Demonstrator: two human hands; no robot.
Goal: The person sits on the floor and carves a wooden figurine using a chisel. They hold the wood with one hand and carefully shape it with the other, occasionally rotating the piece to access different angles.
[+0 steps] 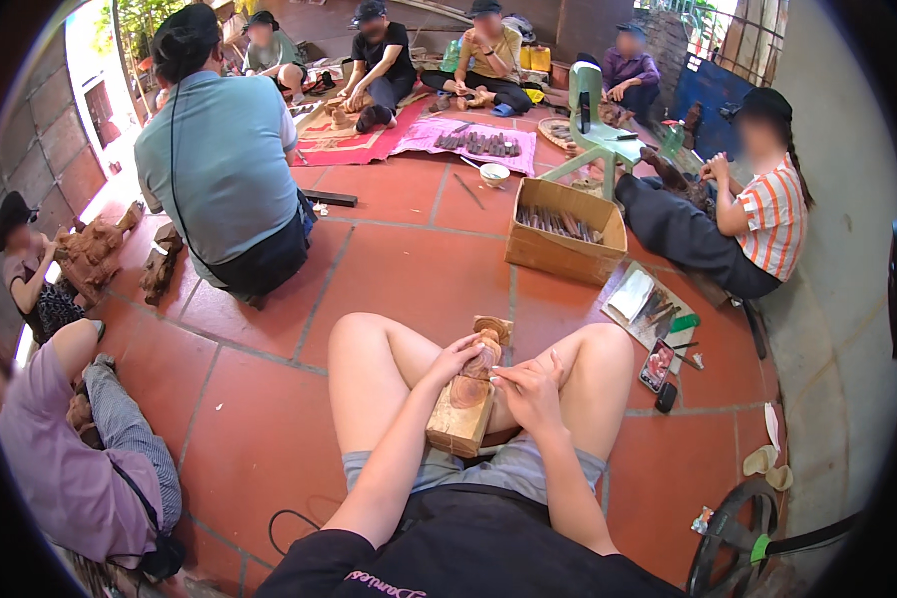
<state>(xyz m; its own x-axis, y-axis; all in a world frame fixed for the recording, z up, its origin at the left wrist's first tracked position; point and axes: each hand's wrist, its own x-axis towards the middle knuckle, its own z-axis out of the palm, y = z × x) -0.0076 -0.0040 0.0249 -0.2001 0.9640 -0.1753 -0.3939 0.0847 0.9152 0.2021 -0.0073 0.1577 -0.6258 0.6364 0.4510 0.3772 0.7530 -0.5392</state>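
Note:
A partly carved block of light brown wood (459, 411) rests between my bent legs, its square base toward me. Rounded shapes with ringed grain are cut into its far part. My left hand (454, 360) grips the carving along its left side, fingers curled over the top. At the carving's right side, my right hand (536, 391) is closed in a pinch, fingertips against the wood. Something thin and pale seems to be between those fingers, too small to make out.
Beyond my right knee lie a board with tools (651, 306) and a phone (657, 365). A cardboard box of chisels (566, 261) stands ahead. A pedestal fan (733, 538) is at lower right. Several people sit around, one close at left (80, 468), another with their back turned (219, 159).

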